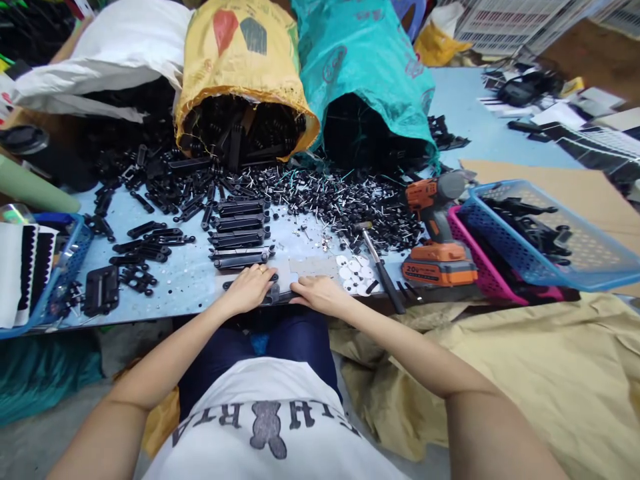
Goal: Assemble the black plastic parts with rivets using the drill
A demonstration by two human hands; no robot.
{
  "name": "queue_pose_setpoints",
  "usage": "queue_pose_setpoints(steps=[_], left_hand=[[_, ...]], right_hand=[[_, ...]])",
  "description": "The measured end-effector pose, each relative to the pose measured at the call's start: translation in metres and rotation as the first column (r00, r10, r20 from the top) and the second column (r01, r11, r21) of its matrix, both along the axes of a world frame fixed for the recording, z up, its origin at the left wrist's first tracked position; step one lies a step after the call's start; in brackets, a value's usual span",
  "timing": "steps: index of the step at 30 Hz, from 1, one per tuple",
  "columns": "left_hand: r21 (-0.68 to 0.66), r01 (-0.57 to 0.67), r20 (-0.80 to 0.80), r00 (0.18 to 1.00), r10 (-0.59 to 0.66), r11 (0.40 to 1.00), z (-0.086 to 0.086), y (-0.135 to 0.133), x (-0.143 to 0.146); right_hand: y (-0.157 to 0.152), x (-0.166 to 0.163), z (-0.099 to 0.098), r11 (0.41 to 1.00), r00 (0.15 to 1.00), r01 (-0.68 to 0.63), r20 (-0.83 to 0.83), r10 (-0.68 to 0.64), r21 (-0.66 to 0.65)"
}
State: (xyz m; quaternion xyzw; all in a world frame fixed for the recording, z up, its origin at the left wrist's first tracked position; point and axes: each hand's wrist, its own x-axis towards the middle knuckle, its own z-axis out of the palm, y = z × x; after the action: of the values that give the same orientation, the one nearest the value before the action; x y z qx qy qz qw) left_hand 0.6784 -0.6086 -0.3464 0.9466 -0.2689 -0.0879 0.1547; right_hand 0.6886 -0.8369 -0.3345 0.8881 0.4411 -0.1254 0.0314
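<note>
At the table's front edge, a long black plastic part (276, 297) lies low between my hands, mostly covered by fingers. My left hand (251, 288) is closed over its left portion, fingertips bent down. From the other side my right hand (323, 293) pinches the right end, its thumb along the near edge. Just beyond my left hand is a stack of similar black bars (243, 233), laid side by side in a column. A flat grey-beige plate (313, 267) lies beyond my right hand, beside white round discs (356, 273).
A hammer (380, 267) and an orange cordless drill (437, 230) stand to the right, by a blue basket (550, 233). Loose screws and small parts (345, 207) cover the middle. Yellow (245, 53) and teal sacks (365, 60) spill black pieces at the back.
</note>
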Motion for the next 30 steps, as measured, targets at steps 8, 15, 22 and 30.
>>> queue_pose_setpoints(steps=[8,15,22,30], left_hand=[[0.027,-0.047,-0.003,0.999,0.047,0.999,0.004,-0.006,-0.001],[0.025,-0.045,0.055,0.998,0.043,0.999,0.003,-0.006,-0.005],[-0.137,-0.016,0.176,0.984,0.04,0.99,-0.005,0.001,-0.011],[-0.264,-0.042,0.3,0.946,0.123,0.964,-0.011,0.009,-0.016]], right_hand=[[0.012,-0.006,0.007,0.991,0.991,0.128,-0.039,-0.13,-0.045],[0.013,-0.014,0.014,0.987,0.986,0.153,-0.053,-0.156,-0.058],[0.018,-0.024,0.021,0.992,0.987,0.128,0.104,-0.126,-0.01],[0.027,-0.023,0.044,0.996,0.989,0.089,0.123,-0.087,-0.01]])
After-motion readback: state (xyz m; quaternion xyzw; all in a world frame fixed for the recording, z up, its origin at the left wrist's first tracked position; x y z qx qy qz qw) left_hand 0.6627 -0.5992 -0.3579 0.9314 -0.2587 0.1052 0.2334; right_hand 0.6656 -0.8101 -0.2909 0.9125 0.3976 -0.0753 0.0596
